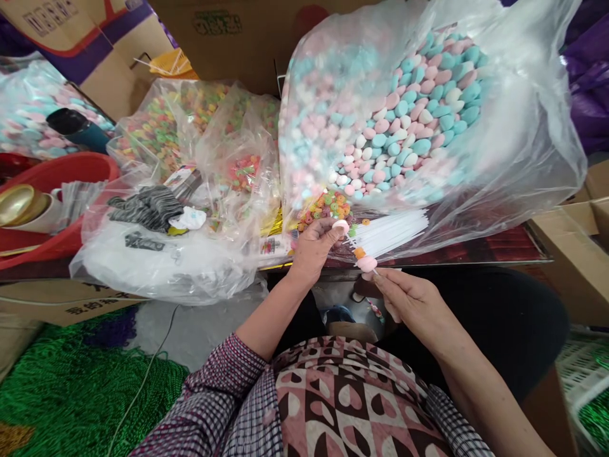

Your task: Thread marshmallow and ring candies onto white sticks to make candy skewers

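Observation:
Between thumb and finger, my left hand [314, 249] pinches a pale pink marshmallow [340, 226] above the table edge. My right hand [410, 295] is closed on a thin white stick that carries a pink marshmallow [366, 263] and an orange gummy ring [359, 252]. The stick's loaded end points up and left, a short way from the left hand. Just behind both hands lie a heap of coloured gummy rings [328, 208] and a fan of white sticks [397, 233]. Most of the held stick is hidden by the right fingers.
A large clear bag of pink, blue and white marshmallows [404, 139] stands behind. To the left are bags of gummy rings [181, 120], a dark knitted glove [147, 208] and a red basin [102, 166]. Green tinsel [61, 374] covers the floor at lower left.

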### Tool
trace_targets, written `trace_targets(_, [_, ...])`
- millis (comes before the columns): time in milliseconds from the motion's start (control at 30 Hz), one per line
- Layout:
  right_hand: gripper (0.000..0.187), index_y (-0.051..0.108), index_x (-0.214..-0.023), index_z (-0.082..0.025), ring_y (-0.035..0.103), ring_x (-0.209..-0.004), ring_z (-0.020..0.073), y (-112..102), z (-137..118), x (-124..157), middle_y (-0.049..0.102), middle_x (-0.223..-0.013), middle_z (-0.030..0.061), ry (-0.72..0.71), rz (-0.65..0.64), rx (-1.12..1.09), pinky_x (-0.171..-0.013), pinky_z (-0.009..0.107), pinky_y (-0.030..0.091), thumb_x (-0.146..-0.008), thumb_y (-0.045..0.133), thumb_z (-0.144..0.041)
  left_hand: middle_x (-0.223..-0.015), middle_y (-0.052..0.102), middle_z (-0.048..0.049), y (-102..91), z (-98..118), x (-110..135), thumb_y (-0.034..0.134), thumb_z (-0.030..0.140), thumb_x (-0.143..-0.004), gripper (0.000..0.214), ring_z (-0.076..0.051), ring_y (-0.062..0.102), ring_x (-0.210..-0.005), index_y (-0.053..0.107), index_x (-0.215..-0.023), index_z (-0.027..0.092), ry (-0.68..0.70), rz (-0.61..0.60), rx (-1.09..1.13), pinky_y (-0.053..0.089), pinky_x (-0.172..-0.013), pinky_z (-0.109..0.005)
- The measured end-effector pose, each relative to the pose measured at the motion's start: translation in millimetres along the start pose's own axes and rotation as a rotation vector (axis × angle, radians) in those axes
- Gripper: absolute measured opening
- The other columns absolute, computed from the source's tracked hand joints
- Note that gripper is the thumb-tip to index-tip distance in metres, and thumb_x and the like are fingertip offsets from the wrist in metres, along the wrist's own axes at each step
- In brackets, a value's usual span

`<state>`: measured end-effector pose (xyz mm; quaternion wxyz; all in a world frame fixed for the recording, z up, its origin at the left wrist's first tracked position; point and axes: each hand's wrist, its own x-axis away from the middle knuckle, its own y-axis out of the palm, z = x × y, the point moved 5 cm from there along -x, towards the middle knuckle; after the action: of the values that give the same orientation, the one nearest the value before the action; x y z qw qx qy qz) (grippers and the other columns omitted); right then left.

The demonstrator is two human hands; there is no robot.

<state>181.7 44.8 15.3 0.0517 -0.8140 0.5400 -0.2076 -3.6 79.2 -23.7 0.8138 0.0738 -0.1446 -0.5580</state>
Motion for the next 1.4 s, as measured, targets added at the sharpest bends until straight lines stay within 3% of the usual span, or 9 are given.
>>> trace_targets(300, [0.038,0.076,-0.092,-0.018,0.032,-0.040,0.0094,4,1,1,0.036,-0.043,-0.0066,0.092,0.004,-0.113,-0.041,0.024,0.030,-0.083,0.062,-0.052,-0.089,0.072,-0.0012,-0.7,3,6,0.069,0.037,-0.081,0.021,-0.014,0.064,-0.081,0.067,-0.094,0.021,0.189,-0.045,-0.332,0.049,-0.078,-0.027])
trace_targets(500, [0.040,0.075,-0.091,-0.017,0.032,-0.038,0.0096,18,-1,-1,0.039,-0.045,-0.0054,0.032,0.013,-0.127,-0.036,0.024,0.023,-0.085,0.056,-0.052,-0.082,0.069,-0.0010,0.7,6,9,0.067,0.039,-0.083,0.022,-0.013,0.063,-0.075,0.065,-0.093,0.019,0.190,-0.020,-0.344,0.050,-0.073,-0.027])
trace_targets(800, [0.045,0.072,-0.096,-0.014,0.036,-0.040,0.0099,16,3,-4,0.043,-0.046,-0.0054,0.059,0.056,-0.112,-0.043,0.024,0.033,-0.085,0.055,-0.055,-0.095,0.073,-0.0044,8.6,7,18,0.061,0.033,-0.089,0.019,-0.016,0.067,-0.087,0.065,-0.101,0.020,0.319,-0.080,-0.428,0.052,-0.081,-0.028])
trace_targets(1033, [0.046,0.069,-0.076,-0.017,0.039,-0.040,0.0105,19,10,-15,0.046,-0.044,-0.0034,-0.032,0.125,-0.137,-0.041,0.024,0.031,-0.084,0.057,-0.061,-0.104,0.073,-0.0065,26.7,11,41,0.050,0.032,-0.095,0.024,-0.016,0.067,-0.096,0.068,-0.103,0.020,0.399,-0.174,-0.376,0.052,-0.086,-0.028])
trace_targets(1200, [0.045,0.062,-0.064,-0.017,0.035,-0.040,0.0068,13,18,-25,0.052,-0.049,-0.0026,0.026,0.084,-0.268,-0.040,0.022,0.025,-0.078,0.067,-0.060,-0.114,0.072,-0.0070,20.0,23,29,0.051,0.028,-0.094,0.023,-0.018,0.065,-0.109,0.070,-0.103,0.020,0.386,-0.274,-0.392,0.048,-0.099,-0.031])
trace_targets(1300, [0.041,0.068,-0.078,-0.016,0.029,-0.039,0.0041,1,21,-28,0.054,-0.053,-0.0037,0.050,0.158,-0.422,-0.038,0.020,0.018,-0.074,0.074,-0.056,-0.107,0.073,-0.0055,9.2,43,3,0.049,0.023,-0.094,0.024,-0.019,0.066,-0.100,0.071,-0.105,0.021,0.467,-0.166,-0.619,0.050,-0.092,-0.033])
trace_targets(1400, [0.042,0.071,-0.089,-0.015,0.027,-0.039,0.0030,-5,23,-28,0.052,-0.052,-0.0046,0.048,0.207,-0.527,-0.037,0.019,0.015,-0.073,0.076,-0.053,-0.103,0.070,-0.0099,8.5,59,-26,0.048,0.022,-0.094,0.027,-0.025,0.061,-0.101,0.071,-0.107,0.019,0.565,-0.048,-1.145,0.046,-0.091,-0.040])
